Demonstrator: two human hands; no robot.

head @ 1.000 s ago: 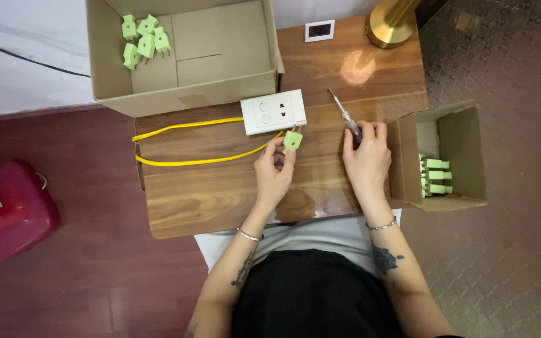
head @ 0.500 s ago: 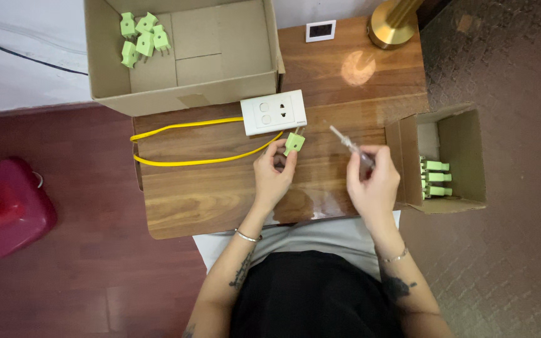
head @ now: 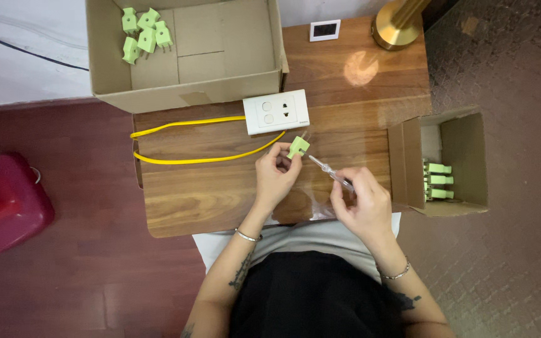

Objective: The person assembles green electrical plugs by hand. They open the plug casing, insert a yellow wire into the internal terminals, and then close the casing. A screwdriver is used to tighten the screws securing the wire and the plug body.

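My left hand [head: 275,177] pinches a light green plug [head: 298,148] on the end of a yellow cable [head: 186,159], just below a white socket box [head: 277,111]. My right hand [head: 363,204] grips a clear-handled screwdriver [head: 330,171] whose tip points up-left at the plug. Both hands hover over the wooden table [head: 189,194].
A large open cardboard box [head: 220,44] at the back holds several green plugs [head: 145,34]. A small cardboard box [head: 461,156] at the right holds three more green plugs [head: 438,181]. A brass lamp base [head: 399,25] and a small white device [head: 325,30] stand at the back. A red container [head: 4,203] sits on the floor left.
My right hand has drawn the screwdriver down and left from the table's middle, so its tip now points at the green plug. My left hand stays holding the plug.
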